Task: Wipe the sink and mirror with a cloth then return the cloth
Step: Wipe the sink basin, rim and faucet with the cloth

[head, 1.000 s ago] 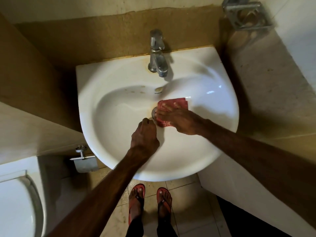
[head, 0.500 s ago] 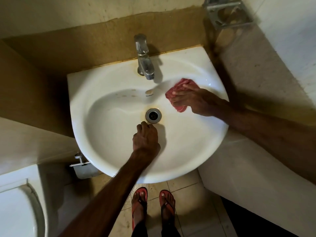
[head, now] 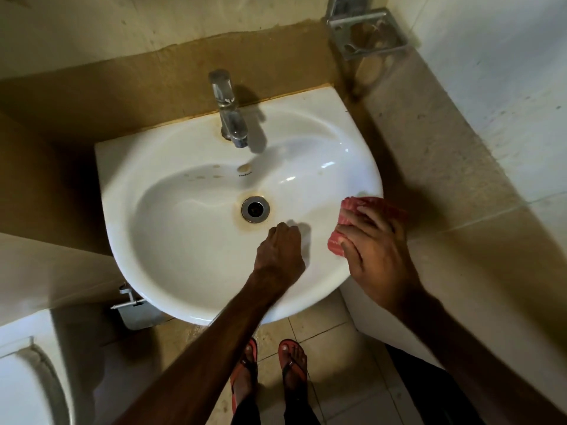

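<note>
The white sink (head: 129, 191) fills the middle of the view, with brown stains around its drain (head: 255, 209). A folded red cloth (head: 382, 210) lies over the sink's right rim. My right hand (head: 374, 250) presses on it with flat, spread fingers. My left hand (head: 280, 250) is curled into a fist and rests knuckles-down in the basin, just below and right of the drain, holding nothing. No mirror is in view.
A chrome tap (head: 230, 115) stands at the back of the sink. A metal wall holder (head: 365, 35) hangs at the upper right corner. A toilet (head: 24, 381) and a paper holder (head: 132, 308) sit at lower left. My sandalled feet (head: 270, 369) stand on the tiled floor.
My right hand has swept the cloth from beside the drain up the basin's back right, then down to the right rim. My left fist has stayed by the drain.
</note>
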The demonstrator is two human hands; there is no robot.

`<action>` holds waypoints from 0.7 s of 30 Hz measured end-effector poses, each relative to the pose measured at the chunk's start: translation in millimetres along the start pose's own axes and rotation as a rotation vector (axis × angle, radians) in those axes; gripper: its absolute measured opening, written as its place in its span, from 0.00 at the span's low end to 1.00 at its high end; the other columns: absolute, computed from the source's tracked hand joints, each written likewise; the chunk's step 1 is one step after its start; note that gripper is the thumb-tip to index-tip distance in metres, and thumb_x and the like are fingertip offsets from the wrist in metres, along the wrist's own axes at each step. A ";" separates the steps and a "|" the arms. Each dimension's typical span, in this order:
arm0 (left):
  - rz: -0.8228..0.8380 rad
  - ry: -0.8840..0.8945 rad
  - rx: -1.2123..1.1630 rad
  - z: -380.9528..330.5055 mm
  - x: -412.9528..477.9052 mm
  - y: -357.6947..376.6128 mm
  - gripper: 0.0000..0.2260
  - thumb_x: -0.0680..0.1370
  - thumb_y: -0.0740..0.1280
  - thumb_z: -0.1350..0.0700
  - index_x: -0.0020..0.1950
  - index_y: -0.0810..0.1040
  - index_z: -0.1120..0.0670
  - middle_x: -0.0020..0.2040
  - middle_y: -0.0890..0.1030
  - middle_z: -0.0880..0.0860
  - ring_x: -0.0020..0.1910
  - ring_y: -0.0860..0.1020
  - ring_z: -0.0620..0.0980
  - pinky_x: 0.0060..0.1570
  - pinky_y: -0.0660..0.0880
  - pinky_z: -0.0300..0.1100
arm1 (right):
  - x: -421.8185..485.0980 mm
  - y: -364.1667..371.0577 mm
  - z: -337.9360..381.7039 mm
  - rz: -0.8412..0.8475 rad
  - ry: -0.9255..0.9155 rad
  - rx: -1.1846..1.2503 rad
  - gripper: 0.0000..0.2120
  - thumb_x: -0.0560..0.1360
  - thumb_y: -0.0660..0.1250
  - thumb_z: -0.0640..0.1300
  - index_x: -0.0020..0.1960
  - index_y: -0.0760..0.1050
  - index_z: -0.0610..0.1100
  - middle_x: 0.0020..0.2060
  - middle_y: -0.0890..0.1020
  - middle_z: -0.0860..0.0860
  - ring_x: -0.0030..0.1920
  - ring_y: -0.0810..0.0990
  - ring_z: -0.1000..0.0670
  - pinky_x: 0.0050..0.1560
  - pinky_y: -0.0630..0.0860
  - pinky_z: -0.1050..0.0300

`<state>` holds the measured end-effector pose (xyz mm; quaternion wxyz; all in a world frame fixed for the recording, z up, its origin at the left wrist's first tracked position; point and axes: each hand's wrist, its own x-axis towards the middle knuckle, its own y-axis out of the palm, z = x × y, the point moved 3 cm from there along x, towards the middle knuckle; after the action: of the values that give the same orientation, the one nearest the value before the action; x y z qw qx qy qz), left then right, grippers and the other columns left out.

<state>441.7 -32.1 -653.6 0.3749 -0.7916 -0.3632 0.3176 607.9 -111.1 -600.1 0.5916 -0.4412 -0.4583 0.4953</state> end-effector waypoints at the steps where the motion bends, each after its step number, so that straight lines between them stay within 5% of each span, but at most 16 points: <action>1: -0.013 0.010 0.000 0.1 1.3 3.5 0.13 0.72 0.67 0.65 0.55 0.78 0.65 0.51 0.79 0.64 0.51 0.79 0.67 0.45 0.81 0.59 | -6.5 4.7 2.5 -0.056 0.028 0.047 0.17 0.83 0.59 0.46 0.63 0.82 0.44 0.74 0.77 0.46 0.76 0.70 0.42 0.72 0.68 0.36; 3: 0.006 0.033 -0.006 -3.4 4.9 6.2 0.12 0.68 0.68 0.63 0.50 0.79 0.65 0.46 0.80 0.63 0.43 0.81 0.66 0.37 0.82 0.57 | -13.6 13.3 4.8 -0.106 0.144 0.154 0.20 0.83 0.62 0.44 0.73 0.75 0.43 0.82 0.63 0.43 0.81 0.60 0.39 0.78 0.62 0.34; 6: 0.004 0.099 -0.009 -9.7 13.6 8.0 0.17 0.69 0.76 0.61 0.55 0.80 0.65 0.50 0.83 0.62 0.46 0.83 0.63 0.43 0.83 0.51 | -8.9 19.0 9.0 -0.064 0.408 0.324 0.37 0.81 0.64 0.50 0.85 0.53 0.45 0.85 0.45 0.43 0.85 0.44 0.38 0.82 0.49 0.36; 11: 0.091 0.160 -0.136 -33.7 33.0 7.2 0.25 0.82 0.62 0.52 0.77 0.66 0.60 0.76 0.69 0.58 0.75 0.69 0.58 0.75 0.67 0.52 | 4.6 23.2 14.9 -0.049 0.586 0.295 0.42 0.81 0.68 0.52 0.85 0.49 0.41 0.84 0.52 0.38 0.83 0.53 0.35 0.82 0.58 0.38; 13: 0.186 0.161 -0.098 -39.1 44.4 11.8 0.27 0.81 0.63 0.51 0.79 0.63 0.57 0.78 0.68 0.57 0.75 0.69 0.57 0.75 0.67 0.51 | 13.7 22.5 10.7 -0.018 0.607 0.260 0.42 0.82 0.67 0.53 0.85 0.47 0.40 0.83 0.55 0.37 0.81 0.59 0.34 0.80 0.62 0.41; 16: 0.281 0.163 -0.034 -39.8 56.9 21.3 0.29 0.78 0.64 0.54 0.78 0.62 0.55 0.74 0.71 0.60 0.64 0.77 0.61 0.63 0.78 0.56 | 32.8 18.8 -0.2 0.069 0.610 0.123 0.42 0.84 0.65 0.53 0.84 0.43 0.38 0.81 0.57 0.35 0.79 0.63 0.33 0.78 0.64 0.43; 21: 0.331 0.157 0.024 -42.3 59.6 11.0 0.33 0.77 0.67 0.62 0.81 0.59 0.54 0.78 0.66 0.58 0.72 0.70 0.57 0.68 0.73 0.54 | 68.1 10.0 -15.9 0.111 0.516 -0.085 0.43 0.83 0.65 0.50 0.83 0.42 0.33 0.79 0.60 0.30 0.76 0.67 0.30 0.74 0.68 0.42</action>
<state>510.0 -4.0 -654.5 0.3540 -0.8584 -0.1937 0.3166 627.8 -43.5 -605.8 0.6417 -0.6019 -0.2876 0.3786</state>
